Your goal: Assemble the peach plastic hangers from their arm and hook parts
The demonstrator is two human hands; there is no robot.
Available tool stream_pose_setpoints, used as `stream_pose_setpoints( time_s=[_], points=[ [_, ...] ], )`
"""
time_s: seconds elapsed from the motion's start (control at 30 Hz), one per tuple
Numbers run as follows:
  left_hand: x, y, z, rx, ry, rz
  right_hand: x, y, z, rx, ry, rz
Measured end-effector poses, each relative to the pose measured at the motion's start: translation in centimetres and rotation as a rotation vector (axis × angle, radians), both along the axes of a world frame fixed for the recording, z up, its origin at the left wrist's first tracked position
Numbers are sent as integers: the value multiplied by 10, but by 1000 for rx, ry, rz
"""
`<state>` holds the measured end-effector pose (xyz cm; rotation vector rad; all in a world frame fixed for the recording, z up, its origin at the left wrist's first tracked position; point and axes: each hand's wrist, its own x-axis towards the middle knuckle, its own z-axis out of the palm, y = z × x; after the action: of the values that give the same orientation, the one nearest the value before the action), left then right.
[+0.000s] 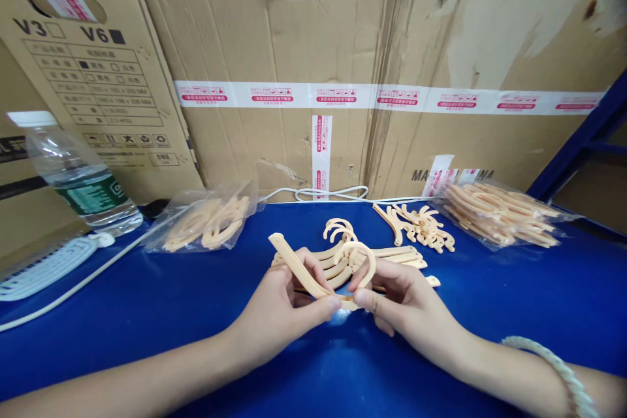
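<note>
Low over the table's middle, my left hand (284, 304) is closed on a beige plastic hanger arm (298, 269), which slants up to the left. My right hand (409, 294) pinches a curved beige hanger hook (369, 258) by its lower end. The hook's base and the arm's lower end meet between my thumbs; whether they are joined I cannot tell. Just behind my hands lie several stacked hanger arms (401, 255), partly hidden by my fingers, with a few loose hooks (337, 227) at their back.
More hooks and arms (421, 225) lie in a pile at back right. Clear bags of hanger parts rest at right (499, 212) and left (208, 219). A water bottle (83, 176), a white slatted object (49, 266) and a white cable (93, 281) are left. Cardboard (274, 144) stands behind.
</note>
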<state>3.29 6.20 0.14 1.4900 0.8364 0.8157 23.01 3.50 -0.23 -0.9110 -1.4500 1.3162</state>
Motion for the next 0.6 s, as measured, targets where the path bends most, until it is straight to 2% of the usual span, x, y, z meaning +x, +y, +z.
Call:
stream_pose_setpoints(
  time_s=[0.17, 0.23, 0.27, 0.33, 0.4, 0.43, 0.47, 0.53, 0.6],
  points=[
    [2, 3, -1, -8, -38, -113, -8, -1, 3, -10, 36, 99],
    [2, 5, 1, -40, -58, -107, -2, 4, 10, 27, 4, 156],
    [2, 6, 2, -55, -67, -88, 5, 9, 14, 79, -49, 147],
    [2, 7, 5, -73, -81, -49, 28, 22, 25, 289, -232, 38],
    [2, 8, 7, -89, -91, -29, 56, 40, 34, 651, -595, -119],
    [2, 8, 7, -94, -94, -23, 71, 49, 37, 789, -787, -152],
    [2, 8, 7, -97, -98, -20, 84, 58, 38, 869, -950, -147],
    [2, 9, 6, -98, -110, -19, 103, 72, 37, 899, -1131, -86],
    [2, 9, 5, -97, -125, -21, 114, 80, 32, 874, -1164, -24]
  ],
)
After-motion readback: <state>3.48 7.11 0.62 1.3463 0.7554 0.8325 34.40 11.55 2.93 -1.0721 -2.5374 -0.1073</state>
